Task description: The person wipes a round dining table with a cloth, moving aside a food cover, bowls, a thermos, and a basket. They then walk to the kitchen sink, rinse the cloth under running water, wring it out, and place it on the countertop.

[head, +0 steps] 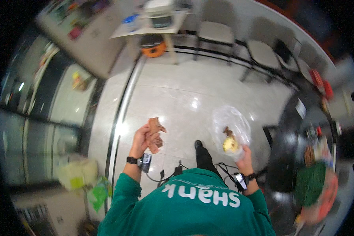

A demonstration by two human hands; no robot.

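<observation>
My left hand [139,140] is closed around a crumpled brown piece [155,134], paper or thin wrapping; its exact kind is unclear. On the other side, my right hand [244,160] grips the lower edge of a clear plastic bag [239,121]. A yellow item [230,144] and a smaller brown piece [228,131] show in or behind the bag, too blurred to name. Both hands are held apart above the pale tiled floor, in front of the green sweatshirt. Each wrist bears a dark strap with a small device.
A white table [177,25] bears containers, with an orange round container [154,50] beneath. Several chairs [216,32] line the wall. A black table [286,144] stands at the right, beside a person's green clothing [309,184]. Black cables [162,179] hang near my waist.
</observation>
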